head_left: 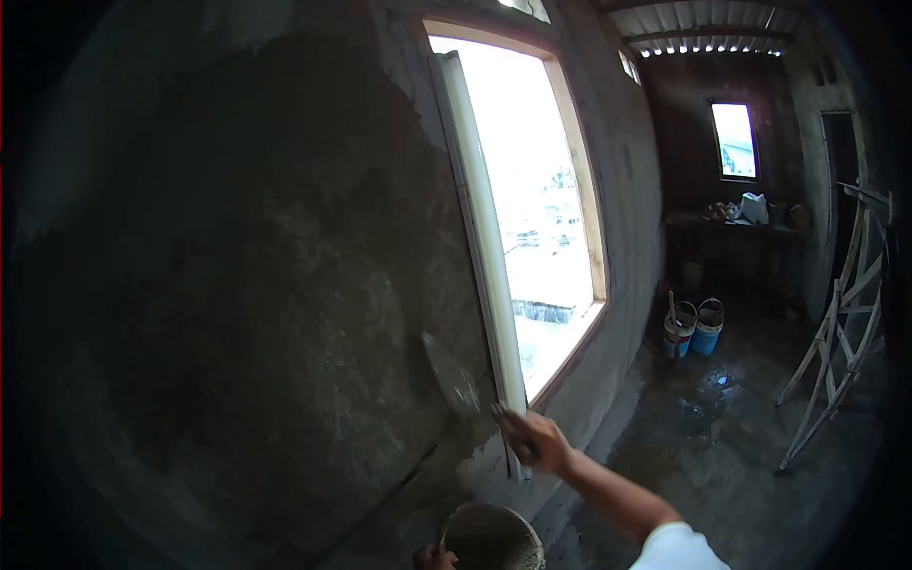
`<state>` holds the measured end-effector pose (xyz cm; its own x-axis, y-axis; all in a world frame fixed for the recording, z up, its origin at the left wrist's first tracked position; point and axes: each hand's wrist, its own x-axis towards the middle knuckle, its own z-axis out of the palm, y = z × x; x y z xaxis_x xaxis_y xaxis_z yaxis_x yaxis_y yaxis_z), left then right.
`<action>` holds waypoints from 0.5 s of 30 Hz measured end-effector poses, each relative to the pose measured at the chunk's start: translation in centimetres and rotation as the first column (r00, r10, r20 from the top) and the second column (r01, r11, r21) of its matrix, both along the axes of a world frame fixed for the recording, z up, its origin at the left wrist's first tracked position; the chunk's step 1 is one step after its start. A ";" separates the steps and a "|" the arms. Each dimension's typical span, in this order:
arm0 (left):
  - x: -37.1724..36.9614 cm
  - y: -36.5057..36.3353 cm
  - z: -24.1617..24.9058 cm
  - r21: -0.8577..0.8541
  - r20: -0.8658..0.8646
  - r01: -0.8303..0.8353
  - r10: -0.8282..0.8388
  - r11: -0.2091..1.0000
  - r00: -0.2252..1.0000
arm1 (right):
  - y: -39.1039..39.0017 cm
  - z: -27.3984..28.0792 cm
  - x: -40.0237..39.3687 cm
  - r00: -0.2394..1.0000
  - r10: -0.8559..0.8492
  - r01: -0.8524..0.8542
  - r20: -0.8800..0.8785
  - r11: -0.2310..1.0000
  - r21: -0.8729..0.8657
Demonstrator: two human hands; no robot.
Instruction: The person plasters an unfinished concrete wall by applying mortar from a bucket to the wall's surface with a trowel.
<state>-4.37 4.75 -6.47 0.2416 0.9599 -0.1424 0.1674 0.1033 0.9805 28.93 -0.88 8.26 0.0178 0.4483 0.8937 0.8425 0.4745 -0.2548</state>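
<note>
The right hand (534, 439) is clenched around the handle of a trowel (454, 378), arm stretched out from the lower right. The trowel blade points up and to the left and lies against the wall (237, 285), just beside the white window frame (484, 256). The blade looks smeared with grey plaster, though the dim light makes that hard to confirm. The wall here is rough and dark, covered with wet-looking plaster across most of its face.

At the bottom edge, the left hand (433, 559) shows only in part, its fingers at the rim of a bucket (494, 537) that holds grey mix. Its grip appears closed on the rim, but so little of the hand is in view that I cannot tell for sure.

The window (532, 209) is bright and washed out. Farther back, on the wet floor (722, 418), two small buckets (693, 328) stand side by side near the far wall. A wooden frame (845, 313) leans at the right. A small window (734, 140) glows above a shelf (731, 223) with a few things on it, too dark to make out.
</note>
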 end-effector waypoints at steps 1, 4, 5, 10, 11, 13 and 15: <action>0.3 -0.8 0.9 0.011 0.018 -0.060 0.059 0.998 0.998 | -2.1 -5.3 0.0 0.999 0.014 -0.016 -0.039 0.999 -0.049; 0.3 -0.3 -0.5 -0.029 -0.055 0.000 -0.001 1.000 0.999 | -12.3 -12.1 -5.3 0.879 0.040 -0.164 -0.475 0.961 -0.222; 0.4 -0.5 -0.7 -0.033 -0.055 -0.011 0.009 0.999 0.998 | -15.1 -14.3 -7.2 0.829 -0.015 -0.140 -0.559 0.962 -0.233; 2.8 -3.7 -0.7 0.008 -0.162 0.072 -0.070 0.997 0.984 | -25.0 -19.1 -11.7 0.420 -0.110 -0.409 -0.901 0.863 -0.296; 3.1 -4.3 -1.0 0.013 -0.238 0.134 -0.128 0.991 0.963 | -26.6 -20.9 -11.9 0.381 -0.129 -0.447 -0.916 0.841 -0.304; 4.4 -6.0 -1.4 0.061 -0.242 0.196 -0.176 0.979 0.954 | -30.1 -24.0 -12.4 0.304 -0.178 -0.522 -0.936 0.790 -0.320; 5.4 -7.3 -2.0 0.049 -0.190 0.309 -0.295 0.950 0.936 | -32.9 -25.0 -13.0 0.234 -0.225 -0.593 -0.946 0.738 -0.322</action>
<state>1.07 -2.58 -8.43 0.4992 0.8553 -0.1389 0.3518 -0.0536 0.9345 15.90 -33.75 -16.70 0.4268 0.8955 -0.1261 -0.2805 -0.0015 -0.9599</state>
